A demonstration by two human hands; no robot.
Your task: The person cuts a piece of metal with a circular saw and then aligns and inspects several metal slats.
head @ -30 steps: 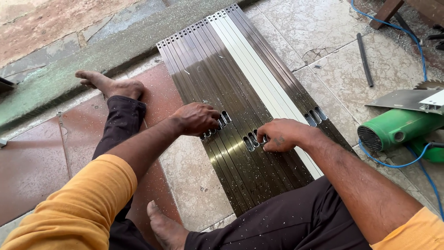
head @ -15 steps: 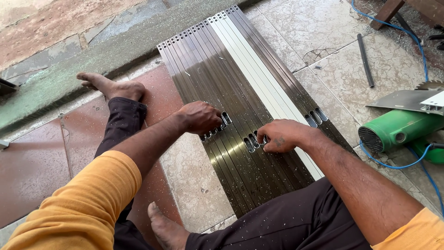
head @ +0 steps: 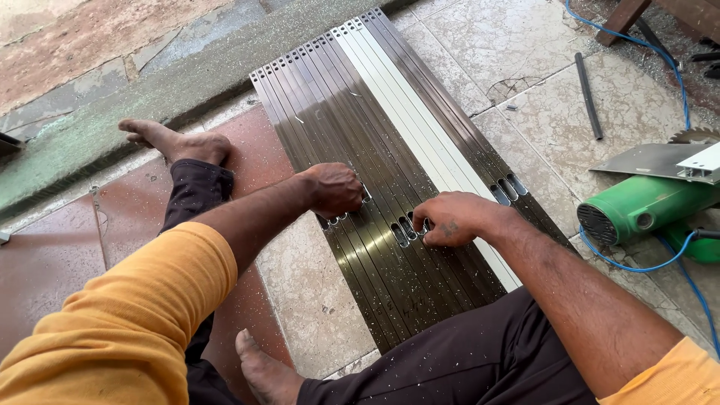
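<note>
Several long dark bronze metal strips (head: 352,142) lie side by side on the floor, with three white strips (head: 405,127) among them. Each has oval slots cut near its middle. My left hand (head: 335,190) rests knuckles-up on the left strips, fingers curled over their slots. My right hand (head: 452,217) lies on the middle strips, fingertips pressed at the slots (head: 405,229). Neither hand lifts a strip. More slots (head: 508,187) show on the right strips.
A green power saw (head: 645,206) with a blue cable (head: 686,97) sits at the right. A dark rod (head: 588,94) lies on the tiles behind it. My bare feet (head: 169,139) and legs flank the strips. A concrete kerb (head: 150,97) runs along the far left.
Both hands stay on the strips near the slots, shifting only slightly. The strips have not visibly moved.
</note>
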